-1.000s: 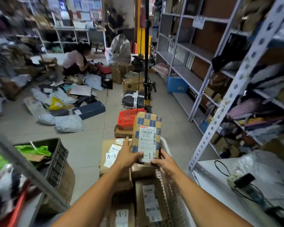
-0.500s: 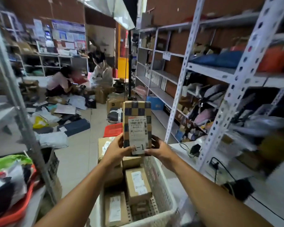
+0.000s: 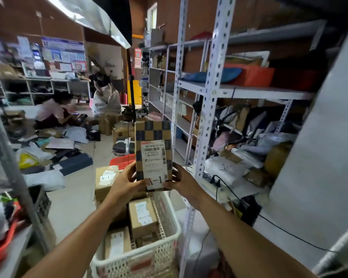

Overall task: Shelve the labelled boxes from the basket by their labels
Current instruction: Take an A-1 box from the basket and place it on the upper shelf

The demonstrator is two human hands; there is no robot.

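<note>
Left hand [image 3: 127, 182]: fingers curled round the lower left edge of a checkered box [image 3: 153, 155], thumb on its front face. Right hand [image 3: 182, 182]: gripping the lower right edge of the same box, fingers wrapped behind it. Both forearms reach in from the bottom of the view.

Checkered box: tan and dark squares, held upright in the air above the basket, long side vertical. White shipping label [image 3: 154, 157] with barcodes on the front; below it a white tag reading "A-1" [image 3: 156, 182], partly covered by the thumbs.

White plastic basket [image 3: 167, 255]: perforated walls, directly below the held box. Contents: a brown cardboard box [image 3: 143, 217] with a white label, lying flat; a second labelled cardboard box [image 3: 117, 243] nearer the viewer, at the left side of the basket.

Beyond the basket's far left corner: a cardboard carton [image 3: 107, 180] with a white "A-1" tag on top. A red crate [image 3: 122, 161] lies just behind it, on the floor.

Right side: grey metal shelving [image 3: 209, 93] with perforated uprights, shelves holding bags and parcels; a blue bag and a red box on an upper shelf.

Background floor: scattered parcels and mailers; two people [image 3: 82, 105], crouched or seated, among them.
</note>
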